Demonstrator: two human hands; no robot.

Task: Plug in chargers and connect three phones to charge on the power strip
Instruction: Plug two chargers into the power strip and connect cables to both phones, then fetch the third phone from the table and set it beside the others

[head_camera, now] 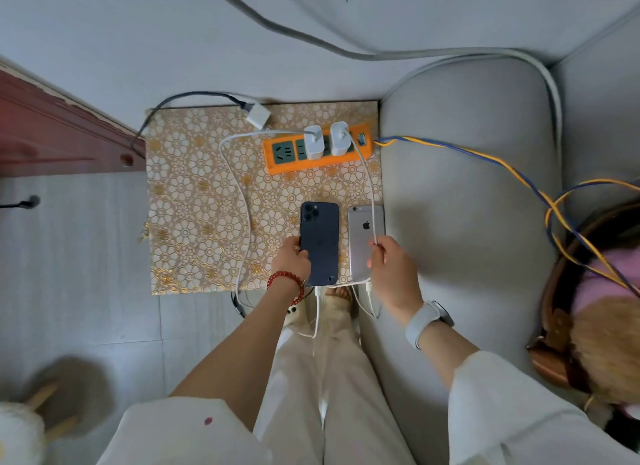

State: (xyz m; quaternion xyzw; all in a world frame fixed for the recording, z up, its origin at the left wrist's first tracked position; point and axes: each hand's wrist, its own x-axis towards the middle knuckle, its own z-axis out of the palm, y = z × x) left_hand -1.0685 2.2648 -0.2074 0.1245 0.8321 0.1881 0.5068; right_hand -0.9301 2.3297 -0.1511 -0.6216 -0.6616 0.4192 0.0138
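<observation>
An orange power strip (277, 165) lies at the back of a gold-flowered table (194, 201) with two white chargers (313, 142) (339, 139) plugged in side by side. A third white charger (258, 115) with a dark cable lies loose behind the strip. A dark blue phone (320, 232) lies face down near the front edge, and my left hand (289, 260) grips its left side. A silver phone (363, 236) lies face down beside it. My right hand (389, 267) pinches the white cable (370, 187) from the right charger, above the silver phone. Another white cable (239, 187) loops left from the other charger.
A grey sofa arm (467, 187) touches the table's right edge. The strip's yellow-and-blue cord (485, 154) runs right across it. A reddish wooden door (52, 132) stands at the left. A wooden chair with a pink cushion (595, 291) is at the far right. Grey floor tiles (86, 274) lie left.
</observation>
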